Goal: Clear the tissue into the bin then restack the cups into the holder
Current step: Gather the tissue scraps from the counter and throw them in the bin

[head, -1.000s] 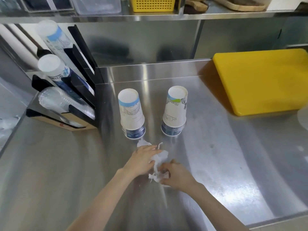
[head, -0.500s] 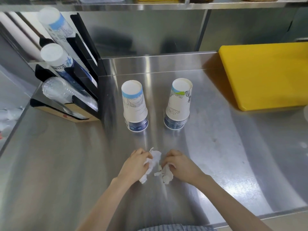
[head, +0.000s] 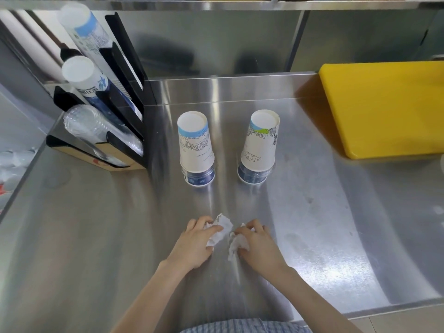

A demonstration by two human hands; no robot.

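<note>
Both hands, left (head: 195, 243) and right (head: 258, 245), clench tissue (head: 222, 228) at 6 o'clock; binning and 2 cup stacks (head: 195, 150) remain.

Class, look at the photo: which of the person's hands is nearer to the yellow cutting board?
The right hand. It sits on the side of the yellow cutting board, which lies farther back to its right; the left hand is beside it, one hand farther away.
</note>
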